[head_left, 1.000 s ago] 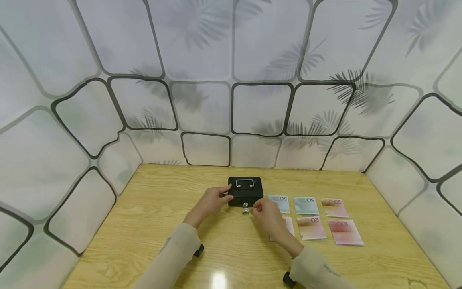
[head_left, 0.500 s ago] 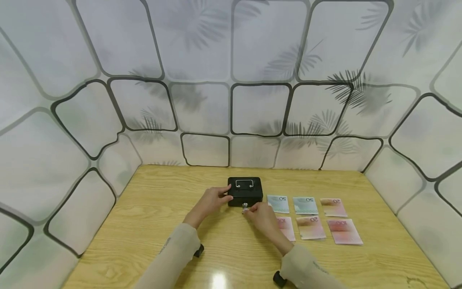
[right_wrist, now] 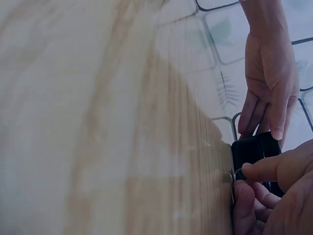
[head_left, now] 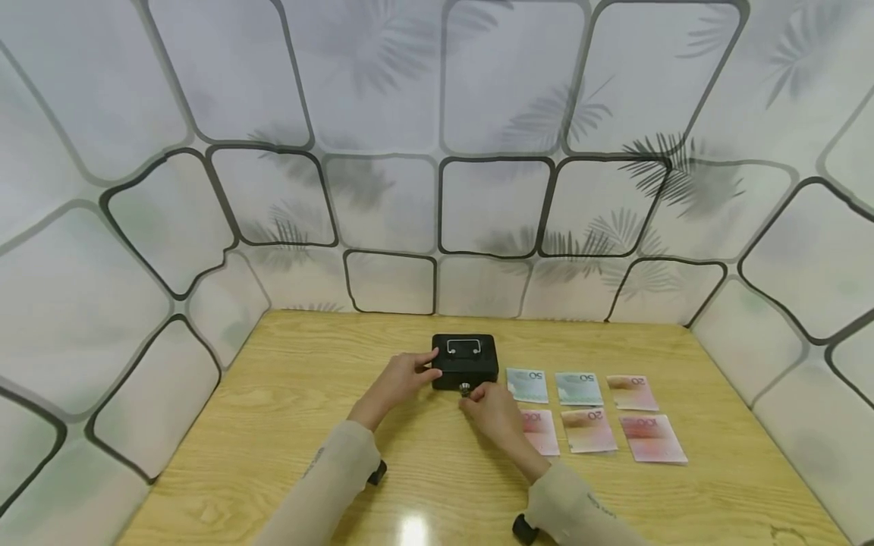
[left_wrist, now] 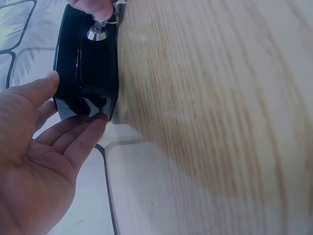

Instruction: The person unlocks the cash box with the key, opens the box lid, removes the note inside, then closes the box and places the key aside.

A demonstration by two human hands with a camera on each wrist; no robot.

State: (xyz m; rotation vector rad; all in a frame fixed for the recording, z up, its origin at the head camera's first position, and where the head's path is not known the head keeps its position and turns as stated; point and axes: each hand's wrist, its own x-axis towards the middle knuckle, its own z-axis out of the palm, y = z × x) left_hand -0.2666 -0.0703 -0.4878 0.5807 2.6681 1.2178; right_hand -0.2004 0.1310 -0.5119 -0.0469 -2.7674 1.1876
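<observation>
A small black cash box with a wire handle on its lid stands closed on the wooden table. My left hand holds its left end; in the left wrist view that hand's thumb lies at the box's edge and the fingers against its end. At the front, a silver lock sticks out, with a key on a ring in it. My right hand pinches the key between thumb and fingers, which partly hide it. In the right wrist view the right hand covers much of the box front.
Right of the box lie banknotes in two rows: blue-green 50 notes, 20 notes and red 100 notes. My right forearm is close to the lower left note. A patterned fabric wall borders the table's back and sides.
My right hand has moved left from beside the lock to the key and now pinches it; the lower left note shows more. The left hand has stayed on the box.
</observation>
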